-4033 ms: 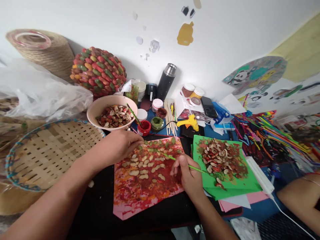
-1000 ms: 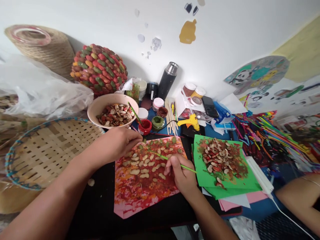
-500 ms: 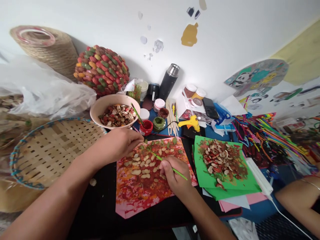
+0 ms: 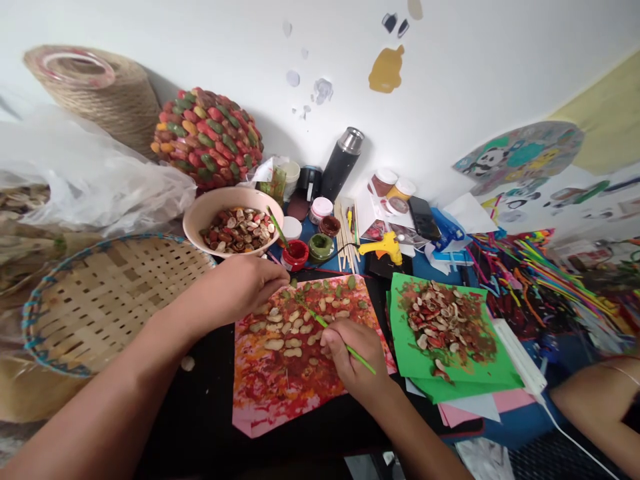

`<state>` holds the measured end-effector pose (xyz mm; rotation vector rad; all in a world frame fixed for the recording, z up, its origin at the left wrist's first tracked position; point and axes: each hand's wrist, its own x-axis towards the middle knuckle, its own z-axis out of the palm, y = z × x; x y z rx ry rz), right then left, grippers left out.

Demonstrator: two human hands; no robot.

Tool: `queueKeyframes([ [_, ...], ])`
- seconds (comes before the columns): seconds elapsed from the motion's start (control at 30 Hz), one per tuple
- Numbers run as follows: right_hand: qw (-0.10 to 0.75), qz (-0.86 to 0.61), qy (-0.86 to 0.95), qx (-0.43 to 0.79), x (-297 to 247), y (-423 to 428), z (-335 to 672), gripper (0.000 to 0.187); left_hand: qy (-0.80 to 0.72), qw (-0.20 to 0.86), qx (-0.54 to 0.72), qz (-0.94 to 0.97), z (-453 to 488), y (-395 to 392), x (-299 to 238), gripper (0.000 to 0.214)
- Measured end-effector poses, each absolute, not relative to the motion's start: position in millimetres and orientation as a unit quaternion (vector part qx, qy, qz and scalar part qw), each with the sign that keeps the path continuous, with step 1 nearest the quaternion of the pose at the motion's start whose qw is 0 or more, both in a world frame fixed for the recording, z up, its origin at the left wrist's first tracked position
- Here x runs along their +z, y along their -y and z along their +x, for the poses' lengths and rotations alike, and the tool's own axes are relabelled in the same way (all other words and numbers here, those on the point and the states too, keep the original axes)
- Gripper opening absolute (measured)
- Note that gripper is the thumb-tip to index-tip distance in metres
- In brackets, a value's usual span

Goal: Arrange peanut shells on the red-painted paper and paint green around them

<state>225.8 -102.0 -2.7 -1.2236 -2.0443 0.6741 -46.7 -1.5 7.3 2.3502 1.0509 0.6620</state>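
Observation:
My right hand (image 4: 356,350) grips a thin bright-green paintbrush (image 4: 316,317), its tip slanting up and left over a paint-smeared pink sheet (image 4: 260,408). Several peanut shells (image 4: 293,344) lie on that sheet, mostly tan, with green-painted ones along its far edge. At the sheet's far left corner, my left hand (image 4: 245,285) is closed in a pinch, and its fingers hide whatever they hold. Just beyond this hand stand an open jar of red paint (image 4: 295,255), with a green-handled brush in it, and an open jar of green paint (image 4: 320,247).
A bowl of shells (image 4: 197,227) and a woven basket (image 4: 120,300) sit on the left. Rightward are a yellow glue gun (image 4: 384,248), green sheets with shells (image 4: 480,377) and a white power strip (image 4: 520,357). A thermos (image 4: 343,163) stands behind. Another person's arm (image 4: 595,400) shows far right.
The whole view has shifted slightly, so things appear a little further right. Both hands keep nearly the same pose, with the paintbrush still in my right hand.

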Motion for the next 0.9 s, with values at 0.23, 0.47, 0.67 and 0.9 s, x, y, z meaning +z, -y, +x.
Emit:
queueKeyframes([
  [0.23, 0.335, -0.469, 0.775, 0.259, -4.5, 102.1, 226.6, 0.049, -0.385, 0.243, 0.236, 0.859, -47.3, 0.2, 4.7, 0.027],
  [0.47, 0.340, -0.471, 0.768, 0.271, -1.9, 107.5, 236.9, 0.045, -0.385, 0.243, 0.236, 0.859, -48.4, 0.1, 4.4, 0.027],
  [0.67, 0.396, -0.496, 0.711, 0.302, -0.1, 109.1, 242.5, 0.042, -0.383, 0.250, 0.233, 0.858, -48.1, -0.2, 6.2, 0.027],
  [0.9, 0.418, -0.504, 0.680, 0.330, -5.7, 108.9, 241.0, 0.046, -0.384, 0.239, 0.244, 0.857, -46.5, 1.2, 6.6, 0.028],
])
